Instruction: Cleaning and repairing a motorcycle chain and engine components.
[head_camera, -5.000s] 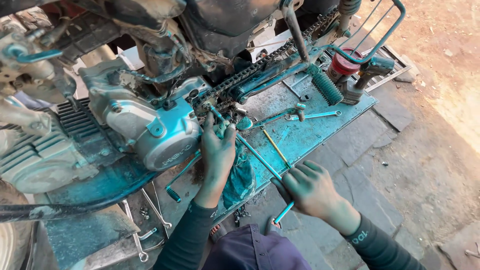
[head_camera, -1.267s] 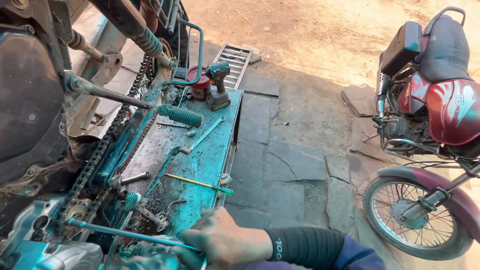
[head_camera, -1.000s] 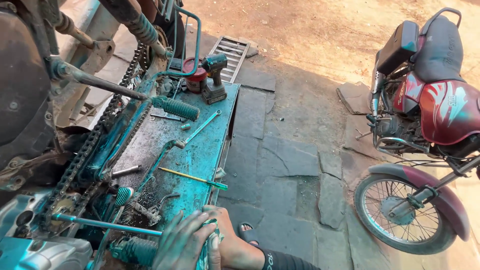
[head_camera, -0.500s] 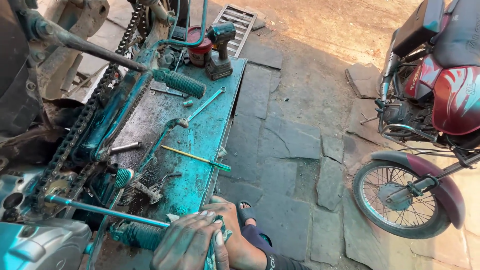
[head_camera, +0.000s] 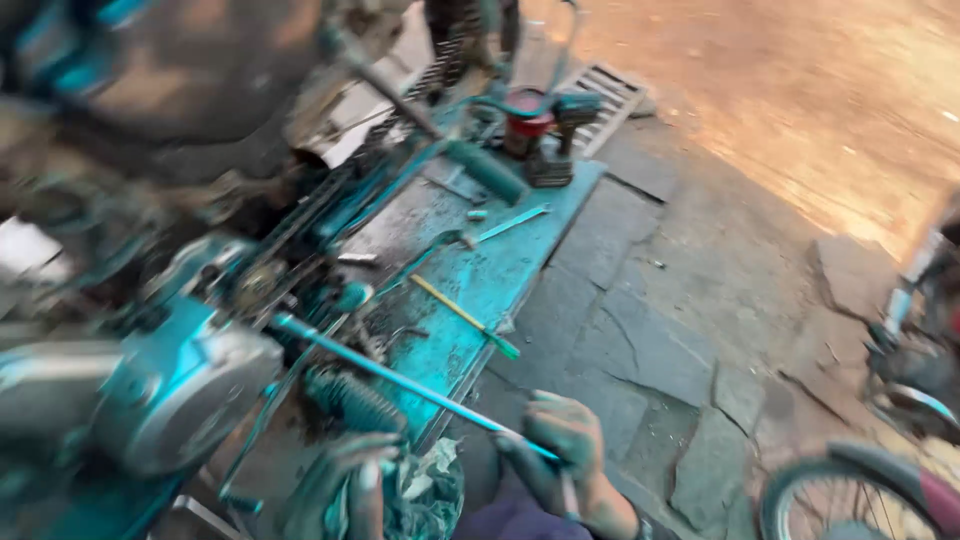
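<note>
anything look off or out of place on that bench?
Nothing clearly broken. The teal work platform is grimy and cluttered: a yellow-shafted screwdriver lies askew near its edge and a crumpled rag sits by the left hand. The right hand grips a long rod. Motion blur hides finer detail.

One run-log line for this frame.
right hand: grips long teal metal rod | left hand: on crumpled teal rag | view: motion-blurred

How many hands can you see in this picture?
2. The left hand is at the bottom edge beside a crumpled rag; the right hand is lower centre, gripping a long rod. Motion blur could hide others.
</note>
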